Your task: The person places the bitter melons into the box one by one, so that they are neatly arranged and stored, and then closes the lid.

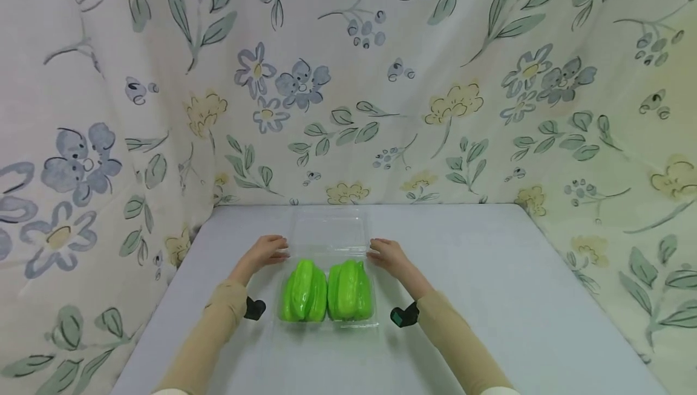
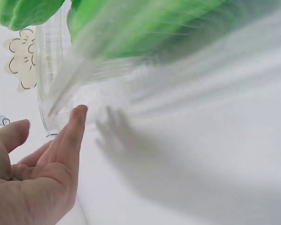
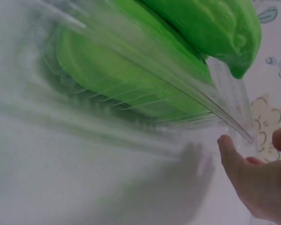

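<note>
A clear plastic clamshell box (image 1: 351,324) sits on the table with its lid (image 1: 329,231) folded back toward the far edge. Inside lie two shiny bright green ridged pieces shaped like star fruit, a left one (image 1: 304,292) and a right one (image 1: 350,292), side by side. My left hand (image 1: 265,251) is beside the box's back left corner, fingers extended toward it and holding nothing. Mirroring it at the back right corner, my right hand (image 1: 389,256) has loosely extended fingers. In the right wrist view, its fingertips are near the clear rim (image 3: 246,136).
The box stands on a white table (image 1: 463,274), whose far edge meets a floral cloth (image 1: 348,80) hanging behind and along both sides. Dark wrist-worn devices, a left one (image 1: 254,308) and a right one (image 1: 404,315), stick out inward near the box.
</note>
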A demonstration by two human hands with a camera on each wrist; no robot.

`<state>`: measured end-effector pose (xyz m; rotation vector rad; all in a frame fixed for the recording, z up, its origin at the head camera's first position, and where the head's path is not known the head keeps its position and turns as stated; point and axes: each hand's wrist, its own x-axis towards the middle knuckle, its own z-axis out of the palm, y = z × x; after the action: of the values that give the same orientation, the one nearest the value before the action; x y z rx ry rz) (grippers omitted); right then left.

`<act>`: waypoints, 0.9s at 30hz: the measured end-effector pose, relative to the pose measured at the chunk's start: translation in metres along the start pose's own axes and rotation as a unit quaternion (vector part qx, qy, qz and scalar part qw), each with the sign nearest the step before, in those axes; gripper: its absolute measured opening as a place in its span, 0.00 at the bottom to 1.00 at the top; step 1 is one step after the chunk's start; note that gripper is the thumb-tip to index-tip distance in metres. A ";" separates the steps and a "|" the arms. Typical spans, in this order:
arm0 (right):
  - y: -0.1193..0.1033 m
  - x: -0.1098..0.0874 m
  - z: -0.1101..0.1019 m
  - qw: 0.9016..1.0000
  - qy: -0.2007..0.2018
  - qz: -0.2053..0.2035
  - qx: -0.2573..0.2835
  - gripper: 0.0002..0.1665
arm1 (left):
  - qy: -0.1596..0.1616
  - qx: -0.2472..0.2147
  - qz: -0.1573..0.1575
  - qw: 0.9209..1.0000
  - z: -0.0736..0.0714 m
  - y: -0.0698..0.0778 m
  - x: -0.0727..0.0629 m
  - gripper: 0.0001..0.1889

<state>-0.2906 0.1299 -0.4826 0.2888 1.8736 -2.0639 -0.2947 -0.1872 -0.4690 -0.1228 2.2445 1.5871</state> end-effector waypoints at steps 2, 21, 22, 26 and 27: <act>0.000 0.002 0.000 1.000 -0.002 0.003 0.004 0.31 | 0.000 -0.008 -0.007 1.000 0.003 0.002 0.003 0.30; 0.007 0.001 -0.018 0.987 -0.029 -0.117 -0.105 0.25 | 0.096 0.047 0.096 0.990 0.003 -0.006 0.008 0.18; 0.007 0.000 -0.020 0.985 -0.024 -0.125 -0.117 0.24 | 0.101 0.061 0.110 0.987 0.002 -0.007 0.008 0.17; 0.008 -0.006 -0.029 0.968 -0.010 -0.183 -0.172 0.22 | 0.117 0.102 0.162 0.975 0.000 -0.012 0.006 0.14; 0.007 -0.011 -0.029 0.961 -0.011 -0.203 -0.185 0.21 | 0.119 0.105 0.171 0.972 0.000 -0.013 0.005 0.13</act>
<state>-0.2805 0.1597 -0.4881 -0.2304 2.4091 -1.8738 -0.2954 -0.1909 -0.4824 0.1487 2.7268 1.5514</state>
